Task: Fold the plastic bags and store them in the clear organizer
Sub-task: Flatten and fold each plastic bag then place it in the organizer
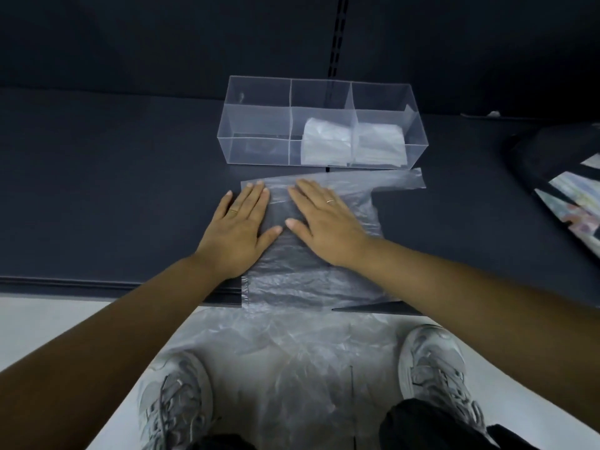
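I see a dark shelf (113, 190) carrying 1 clear organizer (259, 125), 1 flattened plastic bag (292, 274) overhanging its front edge, and a patterned bag (565, 177) at right.

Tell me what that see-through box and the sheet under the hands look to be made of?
The organizer looks like rigid clear plastic, perhaps acrylic: straight glossy walls and dividers you can see through. The bag looks like thin, soft plastic film: translucent, wrinkled, and draping limply over the shelf edge.
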Motion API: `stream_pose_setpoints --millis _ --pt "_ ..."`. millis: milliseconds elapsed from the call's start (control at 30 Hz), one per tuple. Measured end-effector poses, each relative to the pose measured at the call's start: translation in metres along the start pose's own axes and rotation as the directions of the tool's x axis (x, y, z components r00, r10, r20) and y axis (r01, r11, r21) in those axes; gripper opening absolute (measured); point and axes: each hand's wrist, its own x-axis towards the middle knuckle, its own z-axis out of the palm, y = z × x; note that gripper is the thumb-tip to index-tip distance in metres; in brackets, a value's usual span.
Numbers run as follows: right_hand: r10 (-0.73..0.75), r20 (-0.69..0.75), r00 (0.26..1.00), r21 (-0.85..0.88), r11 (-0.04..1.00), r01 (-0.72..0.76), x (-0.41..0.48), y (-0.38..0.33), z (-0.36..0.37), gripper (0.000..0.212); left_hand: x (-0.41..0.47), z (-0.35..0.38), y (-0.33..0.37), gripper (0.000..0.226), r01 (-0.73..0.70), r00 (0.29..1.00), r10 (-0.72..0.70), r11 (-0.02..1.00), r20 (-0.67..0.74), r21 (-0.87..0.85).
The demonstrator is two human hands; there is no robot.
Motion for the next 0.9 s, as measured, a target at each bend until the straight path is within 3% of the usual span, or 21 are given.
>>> stream_pose_setpoints --millis 133,233,300,367,400,467,567,633,767,900 --pt "0.166 -0.069 0.984 -0.057 0.984 -0.17 -0.021 0.056 0.002 0.069 0.001 0.002 -0.019 0.086 -0.039 0.999 0.039 0.998 0.004 0.058" --pt "0.359 -0.14 0.923 -0.065 0.927 -0.37 -0.053 0.103 -0.004 0.068 0.001 -0.002 -0.03 0.083 -0.001 1.0 -0.001 0.997 0.016 0.082" --pt "0.476 -0.171 0.862 -0.044 0.871 -0.49 -0.072 0.123 -0.008 0.064 -0.011 -0.008 -0.028 0.071 0.002 0.994 0.005 0.998 -0.106 0.064" --pt "0.532 -0.229 0.815 -0.007 0.837 -0.548 -0.086 0.126 -0.013 0.06 -0.036 -0.011 -0.016 0.057 -0.103 0.959 0.107 0.994 -0.262 0.026" --pt "0.515 -0.273 0.812 0.026 0.848 -0.529 -0.09 0.12 -0.015 0.059 -0.051 -0.01 -0.009 0.055 -0.181 0.939 0.172 0.983 -0.298 -0.004" --pt "0.389 -0.303 0.87 0.16 0.921 -0.356 -0.097 0.089 -0.019 0.059 -0.085 0.001 0.003 0.06 -0.319 0.923 0.297 0.946 -0.244 -0.059" --pt "0.022 -0.1 0.995 0.326 0.945 0.012 -0.114 0.018 -0.01 0.071 -0.116 0.014 0.011 0.066 -0.401 0.911 0.4 0.916 -0.098 0.01" --pt "-0.16 -0.001 0.987 0.254 0.955 0.155 -0.122 -0.016 0.005 0.077 -0.119 0.015 0.013 0.05 -0.379 0.912 0.381 0.924 -0.153 0.043" --pt "-0.14 -0.07 0.988 0.133 0.98 0.148 -0.12 -0.04 0.016 0.061 -0.117 0.001 0.026 0.026 -0.374 0.883 0.323 0.923 -0.341 -0.094" --pt "-0.088 -0.21 0.974 0.206 0.97 0.132 -0.125 -0.029 0.005 0.033 -0.127 -0.02 0.034 0.03 -0.277 0.934 0.171 0.901 -0.312 -0.333"
